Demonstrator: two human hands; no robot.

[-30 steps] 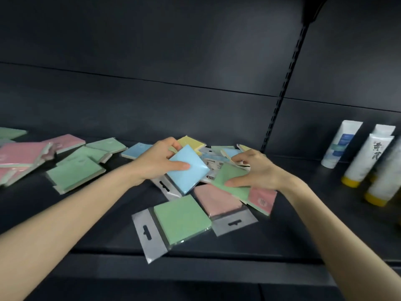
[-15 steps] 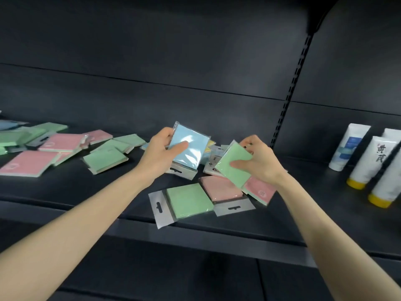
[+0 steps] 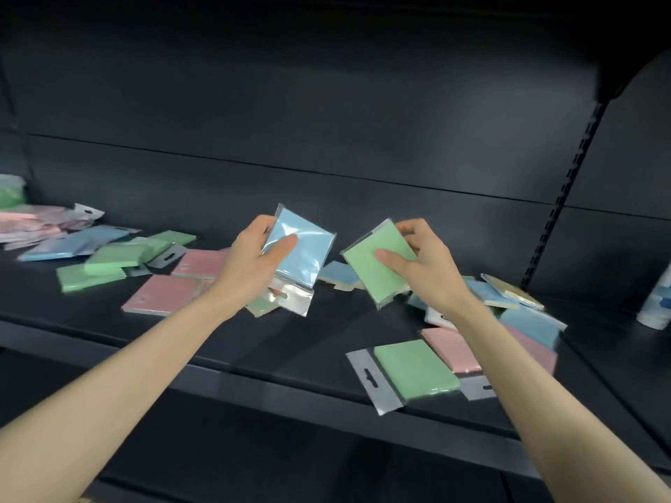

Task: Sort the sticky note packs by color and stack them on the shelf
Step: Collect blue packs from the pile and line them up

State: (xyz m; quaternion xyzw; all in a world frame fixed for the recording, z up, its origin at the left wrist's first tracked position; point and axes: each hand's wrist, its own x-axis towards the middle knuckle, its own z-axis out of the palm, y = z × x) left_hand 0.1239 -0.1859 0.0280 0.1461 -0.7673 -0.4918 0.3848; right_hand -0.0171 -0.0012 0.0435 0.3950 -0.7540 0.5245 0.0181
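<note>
Dark shelf [image 3: 290, 343] is strewn with sticky note packs [image 3: 163, 294], colours mixed. Above it, a blue pack [image 3: 301, 248] is gripped by the left hand [image 3: 250, 263] and a green pack [image 3: 377, 274] is pinched by the right hand [image 3: 425, 270]. Sorting is judged barely begun; no tidy stacks are seen.

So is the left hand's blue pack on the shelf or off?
Off: the left hand grips the blue pack above the shelf, its hang tab dangling.

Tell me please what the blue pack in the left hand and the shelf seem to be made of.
Blue pack: probably a paper pad in a clear glossy plastic sleeve; glare, wrinkles and a see-through hang tab show it.
Shelf: seems matte dark painted metal, judging by its thin front edge and slotted upright; not certain.
</note>
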